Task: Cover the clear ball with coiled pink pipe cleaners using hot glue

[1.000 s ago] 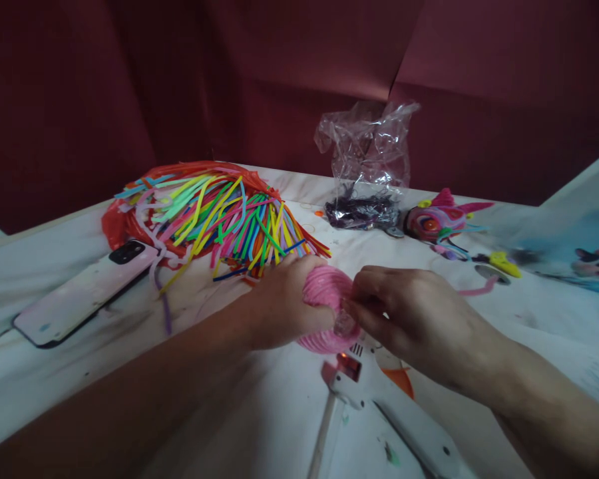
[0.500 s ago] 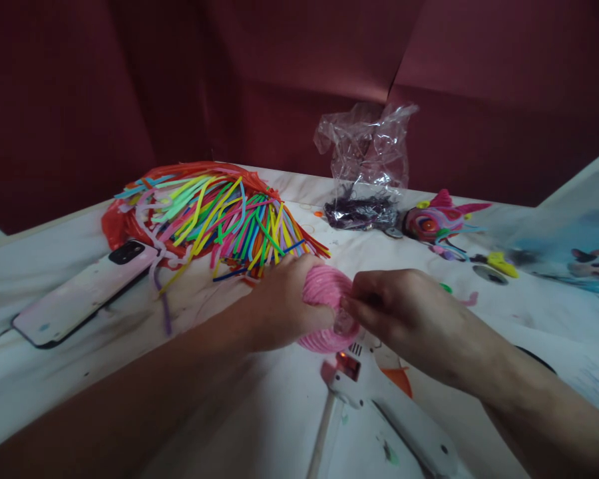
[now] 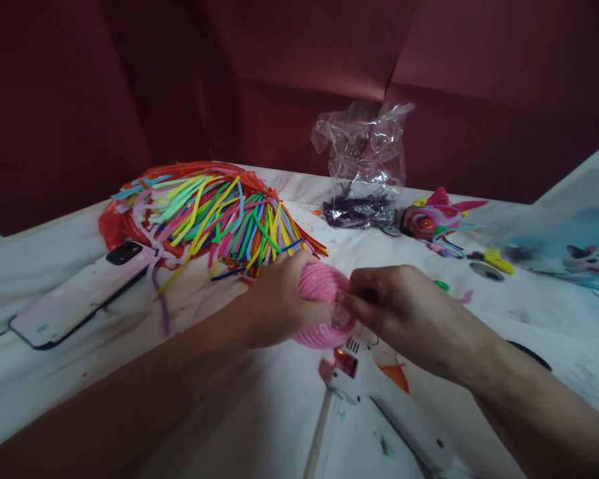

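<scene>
A rounded pink coil of fuzzy pipe cleaner [image 3: 323, 282] is held above the table, with a small clear piece [image 3: 338, 317] showing in its middle. My left hand [image 3: 284, 299] wraps around its left side, thumb pressed across the front. At the coil's right edge, my right hand [image 3: 387, 303] is closed in a pinch, fingertips touching it near the clear piece; what lies between those fingers is hidden. Just below the coil, a white glue gun [image 3: 364, 382] with a lit red switch rests on the table.
Colourful pipe cleaners [image 3: 229, 219] spill from a red bag at the left, beside a phone [image 3: 82, 293]. Behind stands a clear plastic bag [image 3: 364, 166] with dark contents. A pink pipe-cleaner figure [image 3: 429, 219], a yellow piece [image 3: 499, 261] and a printed bag [image 3: 579, 233] lie right.
The view has shifted slightly. Both hands keep their hold at the pink coil, which appears turned a little, with its clear middle still facing right.
</scene>
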Tool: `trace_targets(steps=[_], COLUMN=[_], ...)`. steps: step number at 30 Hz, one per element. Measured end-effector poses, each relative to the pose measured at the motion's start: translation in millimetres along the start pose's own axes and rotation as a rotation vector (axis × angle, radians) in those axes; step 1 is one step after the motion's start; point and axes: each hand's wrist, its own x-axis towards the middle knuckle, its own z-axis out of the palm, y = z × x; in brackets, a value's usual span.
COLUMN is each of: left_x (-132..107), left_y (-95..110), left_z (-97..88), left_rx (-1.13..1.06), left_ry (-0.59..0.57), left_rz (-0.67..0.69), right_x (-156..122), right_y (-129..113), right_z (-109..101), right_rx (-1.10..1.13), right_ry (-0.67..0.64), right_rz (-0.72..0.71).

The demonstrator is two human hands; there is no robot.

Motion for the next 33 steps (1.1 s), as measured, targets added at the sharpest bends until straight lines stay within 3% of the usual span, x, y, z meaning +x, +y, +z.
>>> trace_targets(steps=[7,18,33], left_x=[1.3,-2.4,-1.9], left_y=[1.5,7.1,7.6], left_z=[1.0,-3.1,-4.0], left_rx=[-0.059,-0.052,-0.047], left_ry=[-0.004,-0.026,-0.038], left_rz=[-0.011,-0.052,-0.067], right_x=[4.6,4.2,7.6], right_y=[8.5,22.7,25.4], right_z=[0.8,-14.4,-8.7], right_rx=[0.072,0.132,0.171], right_ry=[-0.024,-0.091,-0.152], right_rz=[-0.005,0.041,0.025])
